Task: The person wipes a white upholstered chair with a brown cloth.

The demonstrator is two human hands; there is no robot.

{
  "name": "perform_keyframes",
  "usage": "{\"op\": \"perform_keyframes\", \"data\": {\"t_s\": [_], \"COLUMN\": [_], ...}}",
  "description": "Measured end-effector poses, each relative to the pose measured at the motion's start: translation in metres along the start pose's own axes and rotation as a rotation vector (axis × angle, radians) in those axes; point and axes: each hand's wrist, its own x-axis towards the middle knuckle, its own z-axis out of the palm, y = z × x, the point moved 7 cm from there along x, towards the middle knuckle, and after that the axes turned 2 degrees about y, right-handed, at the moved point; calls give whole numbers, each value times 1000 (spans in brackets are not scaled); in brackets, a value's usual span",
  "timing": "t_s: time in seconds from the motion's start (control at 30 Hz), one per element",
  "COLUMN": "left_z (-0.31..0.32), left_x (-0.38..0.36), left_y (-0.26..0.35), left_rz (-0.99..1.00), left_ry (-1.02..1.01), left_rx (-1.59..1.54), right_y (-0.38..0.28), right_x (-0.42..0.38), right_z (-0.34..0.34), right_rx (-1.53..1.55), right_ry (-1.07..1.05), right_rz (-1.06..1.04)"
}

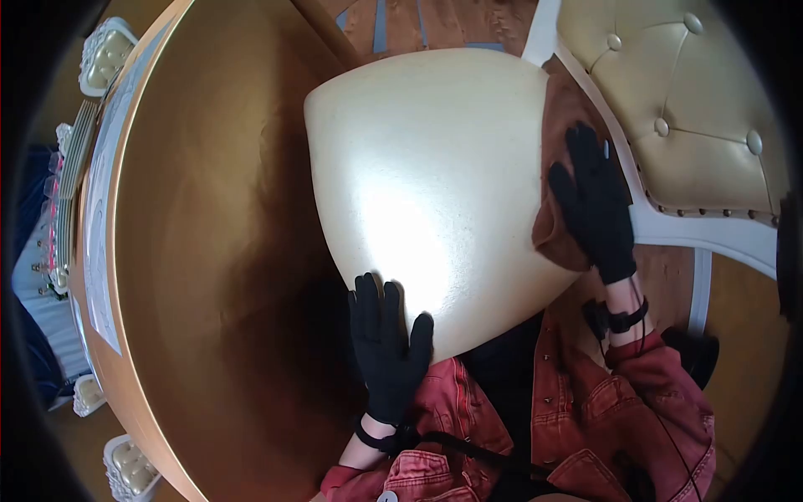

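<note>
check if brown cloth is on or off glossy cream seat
On: the cloth overlaps one edge of the seat, under the black-gloved right hand.

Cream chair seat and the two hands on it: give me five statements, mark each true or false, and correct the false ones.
1. The left hand rests at the near edge of the cream seat. True.
2. The right hand lies on a brown cloth. True.
3. Both hands are bare. False: both wear black gloves.
4. The cloth covers the whole seat. False: it lies along the seat's right side in this view, and most of the cream surface shows.
5. The backrest at the right of the view is plain and smooth. False: it is tufted with buttons.
</note>
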Motion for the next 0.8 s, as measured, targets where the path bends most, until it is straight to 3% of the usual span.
{"op": "perform_keyframes", "data": {"t_s": [0.07, 0.2, 0.33, 0.4, 0.53, 0.67, 0.73, 0.8], "left_z": [1, 5, -1, -4, 1, 1, 2, 4], "left_x": [-8, -24, -28, -23, -2, -3, -5, -4], "left_y": [-4, -25, -29, -19, -2, -2, 0, -2], "left_rz": [3, -199, -218, -172, -66, -19, -7, -31], "left_ry": [20, 76, 79, 60, -21, -18, -15, -39], "left_rx": [-9, -226, -225, -194, -25, 28, 10, 27], "right_y": [-19, -112, -128, -101, -10, 16, -22, -86], "right_x": [-10, -65, -76, -44, 3, -11, -31, -45], "right_z": [9, 46, 52, 49, -2, 1, 21, 29], "right_rx": [-138, 357, 642, 363, 106, -56, -98, 150], "right_ry": [-41, -292, -403, -457, -20, 131, -36, -260], "right_rz": [-81, -649, -853, -686, -164, -33, -229, -374]}}
